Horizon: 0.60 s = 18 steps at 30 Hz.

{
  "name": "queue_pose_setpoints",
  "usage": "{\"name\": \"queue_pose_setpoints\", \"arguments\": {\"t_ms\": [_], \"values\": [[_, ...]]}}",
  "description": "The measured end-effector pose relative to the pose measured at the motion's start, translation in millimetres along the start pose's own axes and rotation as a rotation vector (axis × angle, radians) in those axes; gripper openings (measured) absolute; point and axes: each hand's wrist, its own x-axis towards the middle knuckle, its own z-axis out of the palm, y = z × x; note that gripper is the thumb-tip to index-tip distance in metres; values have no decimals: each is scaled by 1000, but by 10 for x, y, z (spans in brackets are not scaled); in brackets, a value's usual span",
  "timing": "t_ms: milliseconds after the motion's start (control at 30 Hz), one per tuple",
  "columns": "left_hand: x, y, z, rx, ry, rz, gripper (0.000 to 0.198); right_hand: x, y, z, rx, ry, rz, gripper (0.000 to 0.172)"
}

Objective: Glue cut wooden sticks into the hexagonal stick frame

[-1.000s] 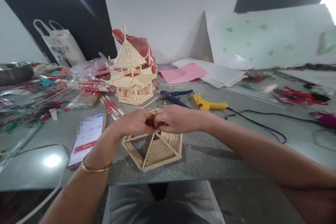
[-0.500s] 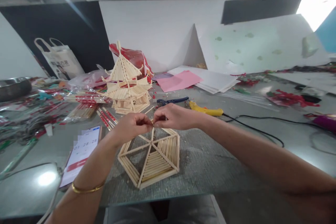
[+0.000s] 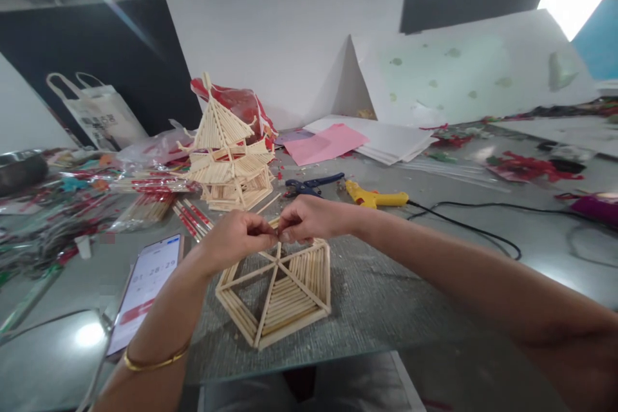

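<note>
A hexagonal frame of thin wooden sticks (image 3: pixel 273 335) lies flat on the table, with spokes meeting at its middle. Rows of sticks fill some of its sections wholly or in part. Over its far side, my left hand (image 3: pixel 241 235) and my right hand (image 3: pixel 309 219) meet, fingertips pinched close together near the far spoke. Whatever lies between the fingertips is too small and covered to make out. Just behind the hands is a loose thin stick (image 3: pixel 269 204). A tiered stick pagoda (image 3: pixel 232 170) stands farther back, left of the hands.
Blue-handled pliers (image 3: pixel 316 183) and a yellow glue gun (image 3: pixel 376 196) with a black cord lie beyond my right arm. A phone showing a timer (image 3: pixel 145 293) rests by my left forearm. Bundled sticks (image 3: pixel 145 209) and pink paper (image 3: pixel 328 143) lie farther back.
Both hands stay pinched together over the frame's far side, with only slight finger movement. The view has shifted a little, and the phone's timer has advanced one second.
</note>
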Motion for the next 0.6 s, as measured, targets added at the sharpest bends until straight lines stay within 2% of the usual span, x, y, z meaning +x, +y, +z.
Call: {"name": "queue_pose_setpoints", "arguments": {"t_ms": [133,300,433,533,600], "values": [[-4,-10,-6,53,-31,-17,26,23,40,14,123,-26,5,8],[-4,-35,-23,60,-81,-15,23,9,-4,6,97,-21,19,8],[-11,-13,-48,74,-98,-8,21,11,30,-102,39,166,24,12],[-12,4,-18,85,-195,8,21,47,123,-170,40,293,45,13],[-10,11,29,130,-260,18,21,70,175,-177,64,309,66,12]]}}
